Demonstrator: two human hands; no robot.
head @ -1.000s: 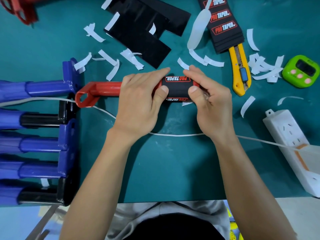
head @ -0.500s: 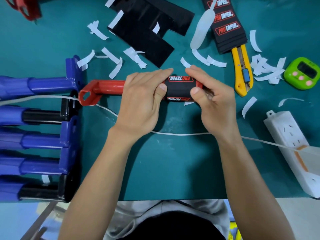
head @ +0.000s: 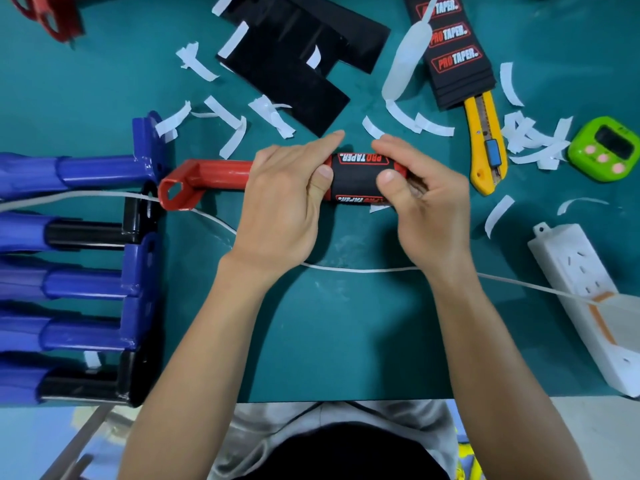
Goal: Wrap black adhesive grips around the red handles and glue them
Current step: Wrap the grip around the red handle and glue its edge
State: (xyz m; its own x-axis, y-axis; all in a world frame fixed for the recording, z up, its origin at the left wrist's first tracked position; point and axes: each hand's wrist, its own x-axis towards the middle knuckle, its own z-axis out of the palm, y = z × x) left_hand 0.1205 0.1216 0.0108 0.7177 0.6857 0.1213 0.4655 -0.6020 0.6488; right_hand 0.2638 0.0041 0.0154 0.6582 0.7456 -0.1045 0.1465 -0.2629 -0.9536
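Both hands' grip closed on black wrap [head: 356, 178], left hand [head: 284, 202], right hand [head: 426, 206], red handle [head: 207, 178] jutting left

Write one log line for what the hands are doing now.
step: wrapping | left hand: holds red handle | right hand: presses black grip round it | glue: not seen
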